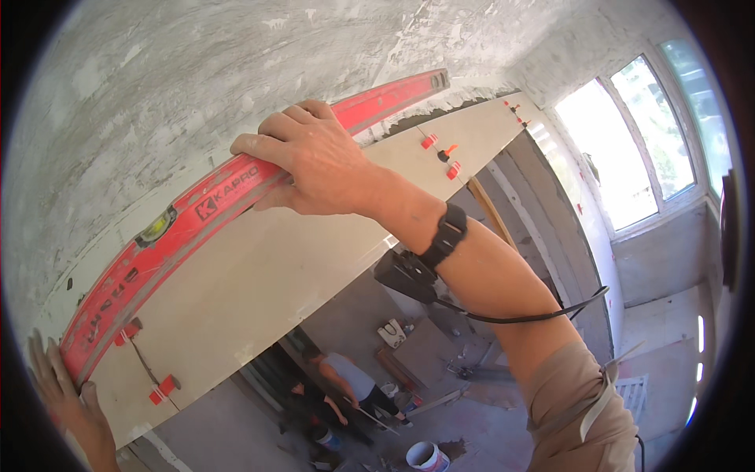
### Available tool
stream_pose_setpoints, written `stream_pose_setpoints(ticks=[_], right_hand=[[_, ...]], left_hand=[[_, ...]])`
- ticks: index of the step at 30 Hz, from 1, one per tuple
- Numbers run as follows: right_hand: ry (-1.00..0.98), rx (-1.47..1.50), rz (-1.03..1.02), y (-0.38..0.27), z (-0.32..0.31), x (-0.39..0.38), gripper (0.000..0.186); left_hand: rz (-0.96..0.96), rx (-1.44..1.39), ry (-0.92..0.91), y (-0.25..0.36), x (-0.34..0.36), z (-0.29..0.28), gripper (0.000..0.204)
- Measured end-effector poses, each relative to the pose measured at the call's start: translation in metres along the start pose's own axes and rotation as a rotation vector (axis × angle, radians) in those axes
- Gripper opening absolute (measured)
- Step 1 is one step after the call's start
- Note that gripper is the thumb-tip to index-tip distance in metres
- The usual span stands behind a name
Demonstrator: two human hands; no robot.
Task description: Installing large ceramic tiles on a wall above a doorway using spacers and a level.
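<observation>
A long red spirit level (185, 220) lies along the upper edge of a beige tile panel (259, 275), curved by the lens. My right hand (318, 161) grips the level near its middle, fingers over the top edge and thumb below. At the lower left, my left hand (69, 401) holds the level's near end between fingers and thumb. A yellow-green vial (157, 226) shows between the hands. Red tile-levelling clips (165, 389) straddle a joint near my left hand. More red clips (454, 169) and a black-and-orange clip (447, 153) sit on a joint beyond my right wrist.
Rough grey plaster (197, 71) covers the surface above the panel. Far below, two people (350, 377) work near a white bucket (427, 456). A bright window (613, 149) stands at right. A black cable (511, 318) hangs from a device strapped to my right wrist.
</observation>
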State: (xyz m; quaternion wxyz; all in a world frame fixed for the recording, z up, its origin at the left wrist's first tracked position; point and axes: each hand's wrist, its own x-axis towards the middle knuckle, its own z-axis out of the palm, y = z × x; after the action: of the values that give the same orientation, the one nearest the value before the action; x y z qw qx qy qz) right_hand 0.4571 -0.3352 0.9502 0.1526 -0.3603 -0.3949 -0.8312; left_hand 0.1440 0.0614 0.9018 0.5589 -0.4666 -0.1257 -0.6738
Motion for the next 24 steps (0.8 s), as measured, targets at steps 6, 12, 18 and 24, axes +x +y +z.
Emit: stream_pose_setpoints(ticks=[6, 12, 18, 24], right_hand=[[-0.104, 0.005, 0.128, 0.057, 0.034, -0.038, 0.067], [-0.133, -0.115, 0.321, 0.100, 0.070, -0.057, 0.070], [-0.131, 0.020, 0.271, 0.113, 0.088, -0.078, 0.070], [-0.190, 0.078, 0.314, 0.125, 0.105, -0.091, 0.067]], left_hand=[[-0.185, -0.227, -0.073, 0.067, 0.049, 0.061, 0.067], [-0.212, -0.368, -0.104, 0.118, 0.097, 0.091, 0.069], [-0.262, -0.423, -0.197, 0.130, 0.093, 0.109, 0.066], [-0.248, -0.458, -0.230, 0.138, 0.099, 0.122, 0.063]])
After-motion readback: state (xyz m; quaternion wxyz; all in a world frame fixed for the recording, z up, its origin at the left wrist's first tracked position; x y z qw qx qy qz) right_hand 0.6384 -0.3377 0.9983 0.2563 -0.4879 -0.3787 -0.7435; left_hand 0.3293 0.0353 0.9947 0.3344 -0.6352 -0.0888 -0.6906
